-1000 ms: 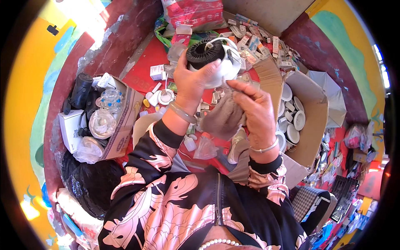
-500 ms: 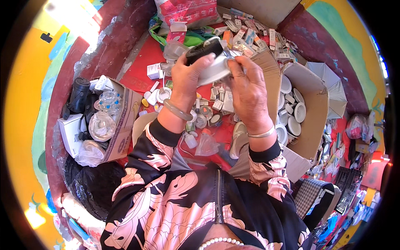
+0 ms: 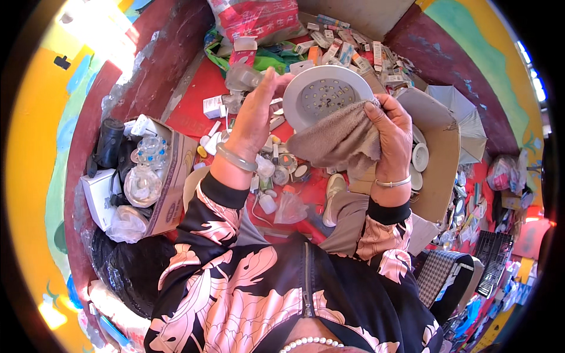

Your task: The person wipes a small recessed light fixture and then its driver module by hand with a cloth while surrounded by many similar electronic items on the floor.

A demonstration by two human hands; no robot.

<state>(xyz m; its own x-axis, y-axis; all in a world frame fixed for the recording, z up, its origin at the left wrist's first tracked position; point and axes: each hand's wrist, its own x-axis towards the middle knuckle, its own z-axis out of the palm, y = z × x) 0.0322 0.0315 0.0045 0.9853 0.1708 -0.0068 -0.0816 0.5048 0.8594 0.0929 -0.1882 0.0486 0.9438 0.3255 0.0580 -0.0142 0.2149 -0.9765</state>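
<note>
A round white LED downlight (image 3: 296, 109) is held up in front of me, its face with small LED chips turned toward me. My left hand (image 3: 257, 115) grips it at the left edge, with some fingers hidden behind it. A grey-brown cloth (image 3: 341, 140) hangs from my right hand (image 3: 393, 126), pinched between thumb and fingers near the lamp's right rim. The cloth lies over the lower right part of the lamp.
On the right, an open cardboard box (image 3: 436, 170) holds several round white lamps. Another box (image 3: 173, 182) on the left is full of odds and ends. Small cartons (image 3: 347, 50) and loose parts lie on the red floor cover, below a red-and-white sack (image 3: 256, 20).
The downlight has turned from its dark back and side to show its LED face. The cloth has come into view, hanging from my right hand, which has moved right and down.
</note>
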